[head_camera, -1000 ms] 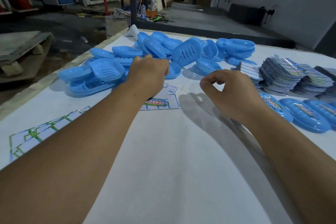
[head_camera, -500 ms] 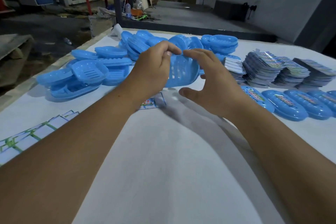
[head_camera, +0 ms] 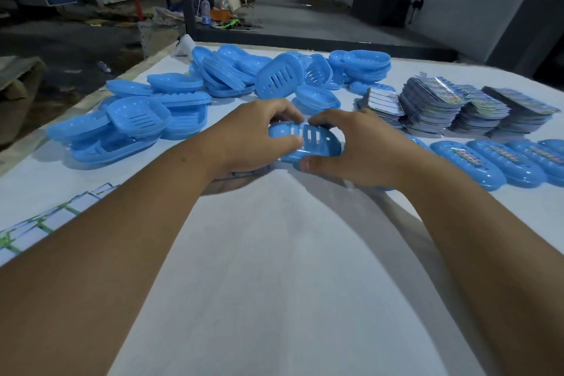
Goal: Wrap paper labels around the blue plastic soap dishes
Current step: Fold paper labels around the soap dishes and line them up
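A blue slotted soap dish point(head_camera: 311, 140) lies low over the white table, held from both ends. My left hand point(head_camera: 253, 137) grips its left end with thumb and fingers curled round the rim. My right hand point(head_camera: 354, 146) grips the right end, thumb at the near edge. The paper label seen earlier is hidden under my left hand. A heap of unlabelled blue dishes point(head_camera: 219, 82) lies beyond my hands. Stacks of printed paper labels point(head_camera: 451, 104) stand at the right.
A row of labelled blue dishes point(head_camera: 500, 162) lies along the right side. Loose printed sheets point(head_camera: 45, 223) lie at the table's left edge. The white table surface point(head_camera: 274, 268) stretches toward me. Beyond the table's far edge is a dark workshop floor.
My hands went from apart and holding nothing to lifting one dish off the pile. Both hands have now brought it down toward the table, over the spot where the label lay.
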